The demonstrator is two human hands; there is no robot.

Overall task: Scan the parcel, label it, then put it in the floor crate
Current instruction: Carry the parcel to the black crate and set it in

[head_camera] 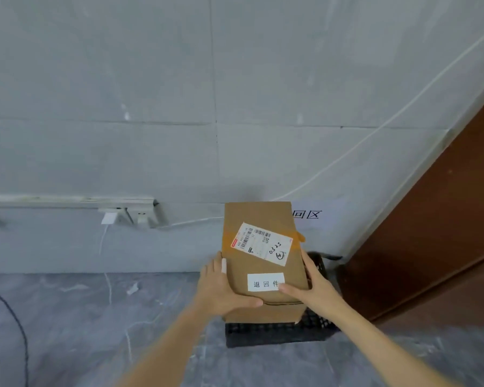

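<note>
A brown cardboard parcel (259, 216) is held over a black plastic floor crate (277, 333). Its top face carries a tilted white shipping label (261, 243) with barcodes and handwriting, and below it a small white sticker (265, 281) with printed characters. My left hand (221, 289) grips the parcel's left near corner. My right hand (313, 286) grips its right side, thumb beside the sticker. The parcel hides most of the crate; only the crate's front wall and right rim show.
A grey tiled wall stands close behind the crate, with a white paper sign (313, 216). A brown wooden door (430, 233) is at the right. A white charger (109, 218) sits in a wall socket at the left, its cord hanging down. A black cable (20, 331) crosses the grey floor.
</note>
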